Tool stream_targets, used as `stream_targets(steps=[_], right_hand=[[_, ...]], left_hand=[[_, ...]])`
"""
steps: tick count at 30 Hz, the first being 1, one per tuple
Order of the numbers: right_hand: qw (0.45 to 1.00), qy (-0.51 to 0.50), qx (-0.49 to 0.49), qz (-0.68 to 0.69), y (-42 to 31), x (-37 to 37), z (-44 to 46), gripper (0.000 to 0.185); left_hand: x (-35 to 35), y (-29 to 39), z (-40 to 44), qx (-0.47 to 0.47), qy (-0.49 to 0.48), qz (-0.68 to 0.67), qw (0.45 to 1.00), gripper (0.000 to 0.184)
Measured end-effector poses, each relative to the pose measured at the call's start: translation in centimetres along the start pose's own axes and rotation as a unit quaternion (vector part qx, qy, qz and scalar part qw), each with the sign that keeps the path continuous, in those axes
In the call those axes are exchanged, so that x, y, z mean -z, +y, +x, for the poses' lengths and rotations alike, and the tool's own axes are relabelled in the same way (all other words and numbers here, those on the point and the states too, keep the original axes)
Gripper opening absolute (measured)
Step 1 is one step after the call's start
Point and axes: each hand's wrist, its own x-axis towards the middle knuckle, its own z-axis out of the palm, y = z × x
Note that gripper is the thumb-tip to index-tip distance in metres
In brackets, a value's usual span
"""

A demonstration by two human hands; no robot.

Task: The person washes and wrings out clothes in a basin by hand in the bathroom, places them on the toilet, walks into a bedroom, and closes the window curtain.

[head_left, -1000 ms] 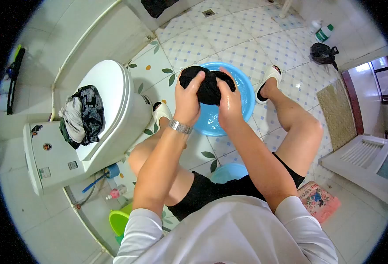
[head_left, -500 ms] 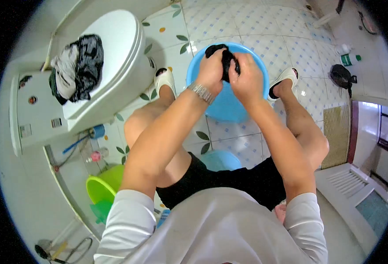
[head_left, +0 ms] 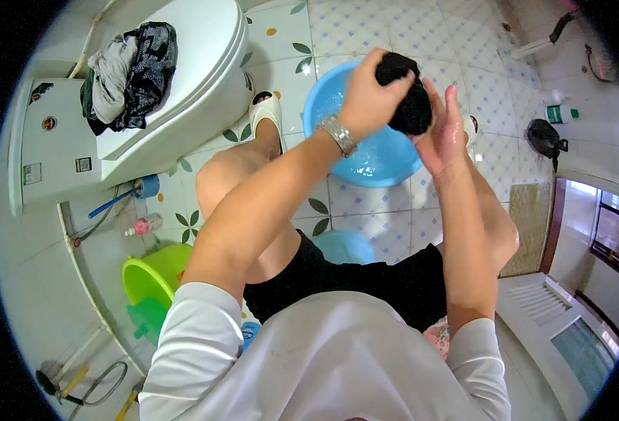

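My left hand [head_left: 371,97], with a metal watch on the wrist, grips a bunched black cloth [head_left: 409,98], possibly a sock. The cloth is held up over the right side of a blue basin [head_left: 315,98] with water in it. Palm up and wet, my right hand [head_left: 441,137] is beside the cloth with its fingers stretched out. The cloth's lower end reaches the right palm; whether it rests there I cannot tell.
Grey and black clothes [head_left: 130,77] lie on the closed toilet lid [head_left: 204,42] at left. A green bucket [head_left: 141,277], a pink bottle [head_left: 144,224] and a second light-blue basin [head_left: 344,247] stand nearer me. At right are a black bag [head_left: 544,137] and a white door [head_left: 562,316].
Both hands were squeezing the black cloth together above the basin. Now the cloth is further right in my left hand, looser and fuller, and my right hand has opened. The view has shifted slightly.
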Motion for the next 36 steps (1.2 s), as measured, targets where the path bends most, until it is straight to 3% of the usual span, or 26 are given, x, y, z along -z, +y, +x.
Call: stream_targets(steps=[1, 3, 4, 9, 12, 13, 15, 16, 18, 19, 21, 22, 29, 36], right_hand=[[0.997, -0.045, -0.037, 0.046, 0.0, -0.2, 0.0, 0.062], [0.991, 0.049, -0.050, 0.114, 1.2, -0.7, -0.6, 0.051], [0.989, 0.041, -0.047, 0.135, 1.2, -0.7, -1.1, 0.049], [0.989, 0.110, 0.056, 0.085, 2.5, -2.5, 0.3, 0.042], [0.973, 0.137, 0.164, -0.089, 4.4, -1.6, 3.0, 0.034], [0.951, 0.186, 0.202, -0.143, 4.4, -3.4, 2.8, 0.034], [0.860, 0.196, 0.273, -0.383, 4.1, -3.1, 4.2, 0.035], [0.863, 0.188, 0.272, -0.381, 4.2, -3.2, 4.6, 0.035], [0.784, 0.160, 0.300, -0.519, 3.6, -4.6, 4.9, 0.035], [0.786, 0.155, 0.298, -0.519, 3.5, -4.5, 5.4, 0.035], [0.678, 0.096, 0.351, -0.639, 3.0, -3.8, 6.8, 0.034], [0.661, 0.094, 0.350, -0.656, 2.7, -3.8, 7.2, 0.034], [0.628, 0.073, 0.330, -0.701, 2.0, -3.9, 7.0, 0.034], [0.634, 0.060, 0.320, -0.701, 1.3, -3.6, 6.2, 0.034]], left_hand=[[-0.5, 0.8, -0.5, -0.041, -0.014, 0.014, 0.999, 0.027], [-1.1, 1.6, -1.5, -0.092, -0.029, 0.066, 0.993, 0.031], [-1.0, 1.7, -1.8, -0.128, -0.030, 0.061, 0.989, 0.030], [-1.9, 0.6, -2.6, 0.011, 0.125, -0.086, 0.988, 0.026], [-2.0, -0.7, -1.8, 0.084, 0.186, -0.178, 0.963, 0.024], [-2.0, -1.0, -1.3, 0.097, 0.209, -0.201, 0.952, 0.025], [-1.4, -1.0, -0.5, 0.133, 0.221, -0.236, 0.937, 0.027], [-0.9, -0.8, -0.3, 0.167, 0.229, -0.285, 0.916, 0.029], [-0.3, -1.3, 0.2, 0.180, 0.251, -0.299, 0.903, 0.030], [-0.1, -1.4, 0.5, 0.197, 0.266, -0.315, 0.889, 0.032], [-0.3, -2.5, 1.3, 0.195, 0.301, -0.305, 0.882, 0.031], [-0.4, -2.8, 1.7, 0.205, 0.304, -0.298, 0.881, 0.031], [-0.8, -3.4, 1.8, 0.227, 0.305, -0.287, 0.879, 0.030], [-1.6, -3.5, 1.4, 0.236, 0.306, -0.280, 0.879, 0.032]])
